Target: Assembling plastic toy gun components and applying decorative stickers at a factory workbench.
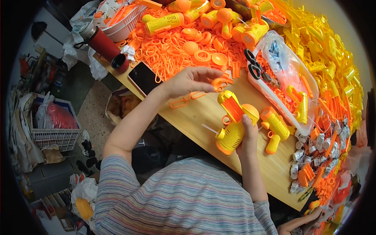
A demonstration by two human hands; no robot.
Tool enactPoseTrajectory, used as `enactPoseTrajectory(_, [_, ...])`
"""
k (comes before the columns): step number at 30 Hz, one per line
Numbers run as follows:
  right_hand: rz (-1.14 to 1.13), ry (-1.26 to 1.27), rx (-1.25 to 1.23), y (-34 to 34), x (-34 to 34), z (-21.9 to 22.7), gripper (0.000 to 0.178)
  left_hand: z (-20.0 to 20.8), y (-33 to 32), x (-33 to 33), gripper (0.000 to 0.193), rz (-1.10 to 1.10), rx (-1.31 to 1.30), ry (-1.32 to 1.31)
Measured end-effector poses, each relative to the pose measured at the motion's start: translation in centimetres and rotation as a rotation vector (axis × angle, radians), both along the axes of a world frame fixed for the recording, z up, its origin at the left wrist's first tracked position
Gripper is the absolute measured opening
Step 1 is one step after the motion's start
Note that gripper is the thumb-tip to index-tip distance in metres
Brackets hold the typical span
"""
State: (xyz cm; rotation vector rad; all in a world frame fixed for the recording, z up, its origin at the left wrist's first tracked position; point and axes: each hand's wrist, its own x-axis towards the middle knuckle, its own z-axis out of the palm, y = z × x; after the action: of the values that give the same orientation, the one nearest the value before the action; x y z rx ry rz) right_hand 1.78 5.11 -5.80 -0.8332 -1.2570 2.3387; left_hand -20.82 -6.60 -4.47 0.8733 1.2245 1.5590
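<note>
My right hand (248, 135) grips a yellow and orange toy gun (233, 123) over the wooden table (203, 113), its barrel pointing up. My left hand (192, 80) reaches out over the table and pinches a small orange round part (217, 83) between its fingertips. A second yellow and orange toy gun (275, 126) lies on the table just right of the held one. An orange loop part (179, 103) lies on the wood below my left hand.
Heaps of orange rings (172, 51) and finished toy guns (164, 22) fill the far side. A white tray (274, 92) holds scissors (254, 66) and a plastic bag. A phone (144, 77) and a red flask (102, 42) sit left. Yellow parts (333, 51) pile at right.
</note>
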Motion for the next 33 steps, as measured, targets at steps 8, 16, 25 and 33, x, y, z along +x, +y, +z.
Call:
enactPoseTrajectory(8, [-0.008,-0.006,0.036,-0.9,0.8,-0.2,0.044,-1.8,-1.0,3.8,0.034,0.021,-0.099,-0.062])
enactPoseTrajectory(16, [0.104,-0.097,-0.283,0.3,1.7,0.3,0.05,-2.0,-1.9,6.4,0.035,0.115,0.131,0.009])
enactPoseTrajectory(25, [0.178,-0.092,-0.195,-1.3,2.1,-0.5,0.049,-3.3,-1.0,7.7,0.034,0.311,0.018,-0.096])
enactPoseTrajectory(33, [0.303,-0.134,-0.205,-2.3,3.6,-1.5,0.057,-1.2,-1.4,9.9,0.032,0.127,-0.106,-0.006])
